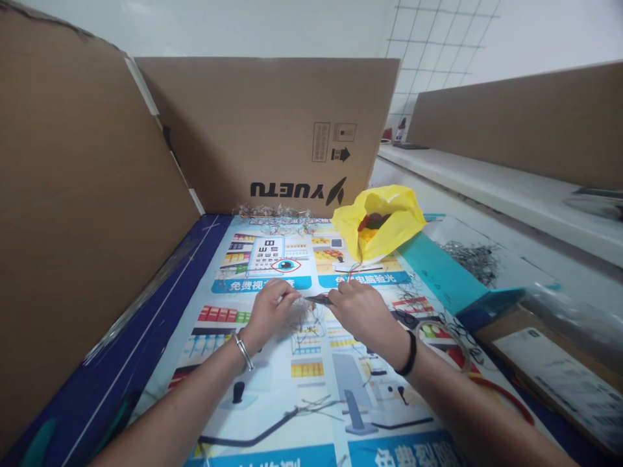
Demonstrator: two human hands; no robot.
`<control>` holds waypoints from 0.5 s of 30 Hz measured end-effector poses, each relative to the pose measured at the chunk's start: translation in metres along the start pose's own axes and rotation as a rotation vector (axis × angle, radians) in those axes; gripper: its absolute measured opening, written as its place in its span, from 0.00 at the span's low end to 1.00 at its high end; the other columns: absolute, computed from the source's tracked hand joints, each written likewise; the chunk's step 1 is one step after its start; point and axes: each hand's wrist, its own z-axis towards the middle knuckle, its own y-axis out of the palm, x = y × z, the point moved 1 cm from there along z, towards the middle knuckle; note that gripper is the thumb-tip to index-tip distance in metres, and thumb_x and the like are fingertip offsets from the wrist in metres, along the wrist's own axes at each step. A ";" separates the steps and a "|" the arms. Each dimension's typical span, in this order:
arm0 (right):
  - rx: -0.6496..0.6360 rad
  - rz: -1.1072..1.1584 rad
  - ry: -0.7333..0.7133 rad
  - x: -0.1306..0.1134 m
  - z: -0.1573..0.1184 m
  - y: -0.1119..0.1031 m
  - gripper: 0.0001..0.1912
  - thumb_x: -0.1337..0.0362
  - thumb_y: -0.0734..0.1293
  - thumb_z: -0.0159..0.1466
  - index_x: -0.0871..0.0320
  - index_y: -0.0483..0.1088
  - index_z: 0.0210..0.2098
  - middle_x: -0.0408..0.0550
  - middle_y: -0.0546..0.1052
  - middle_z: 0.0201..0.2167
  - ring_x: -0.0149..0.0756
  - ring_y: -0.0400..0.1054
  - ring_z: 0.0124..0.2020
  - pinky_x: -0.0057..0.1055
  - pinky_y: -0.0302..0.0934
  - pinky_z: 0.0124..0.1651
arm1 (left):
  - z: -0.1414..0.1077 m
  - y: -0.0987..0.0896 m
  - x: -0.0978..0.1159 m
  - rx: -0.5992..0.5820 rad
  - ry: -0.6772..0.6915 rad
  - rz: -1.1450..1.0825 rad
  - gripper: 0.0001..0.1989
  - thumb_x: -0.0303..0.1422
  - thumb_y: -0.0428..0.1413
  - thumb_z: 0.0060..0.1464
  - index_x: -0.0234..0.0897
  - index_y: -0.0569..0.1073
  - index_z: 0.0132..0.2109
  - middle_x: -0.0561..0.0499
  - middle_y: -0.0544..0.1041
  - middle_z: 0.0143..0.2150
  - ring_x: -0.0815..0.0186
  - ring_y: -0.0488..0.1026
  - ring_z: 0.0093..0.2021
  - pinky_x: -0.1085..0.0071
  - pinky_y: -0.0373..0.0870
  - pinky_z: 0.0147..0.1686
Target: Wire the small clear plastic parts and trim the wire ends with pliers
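Observation:
My left hand, with a silver bracelet at its wrist, is closed in a pinch on what looks like the end of a thin wire, too fine to see clearly. Facing it, my right hand grips a dark tool with a narrow pointed tip, which points left at the left fingertips. Fingers hide its handles, so its exact kind is unclear. Below and between both hands lies a loose tangle of thin wires. Red and green wires run from the yellow bag down to my right hand.
Wire scraps lie along the foot of the back cardboard panel. Another cardboard panel stands on the left. Dark wire pieces are heaped beyond a turquoise box flap. Loose wire clippings lie on the printed poster.

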 end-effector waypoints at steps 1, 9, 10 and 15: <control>0.006 0.004 -0.004 0.000 0.000 0.000 0.09 0.61 0.60 0.62 0.58 0.70 0.33 0.50 0.72 0.30 0.39 0.63 0.34 0.31 0.49 0.32 | 0.000 0.000 0.000 0.001 0.002 0.002 0.09 0.31 0.51 0.54 0.36 0.67 0.26 0.55 0.68 0.25 0.69 0.64 0.31 0.72 0.60 0.34; 0.044 -0.002 -0.029 -0.001 -0.001 0.002 0.07 0.64 0.61 0.62 0.58 0.69 0.32 0.50 0.71 0.29 0.38 0.62 0.33 0.31 0.46 0.31 | 0.001 0.000 0.001 0.004 0.020 0.024 0.08 0.31 0.52 0.54 0.36 0.67 0.27 0.55 0.68 0.25 0.69 0.65 0.30 0.72 0.60 0.34; 0.052 -0.007 -0.034 -0.001 -0.001 0.002 0.06 0.65 0.61 0.62 0.58 0.69 0.31 0.50 0.71 0.29 0.39 0.61 0.33 0.31 0.46 0.31 | 0.001 0.000 0.002 0.010 0.032 0.031 0.08 0.31 0.52 0.54 0.36 0.67 0.27 0.55 0.68 0.25 0.69 0.65 0.31 0.72 0.61 0.34; 0.082 -0.033 -0.071 -0.001 0.000 0.004 0.05 0.67 0.62 0.61 0.58 0.69 0.31 0.49 0.71 0.29 0.39 0.61 0.32 0.32 0.45 0.31 | 0.002 -0.001 0.005 0.009 0.073 0.058 0.10 0.32 0.51 0.54 0.36 0.66 0.26 0.54 0.68 0.25 0.68 0.64 0.31 0.72 0.61 0.34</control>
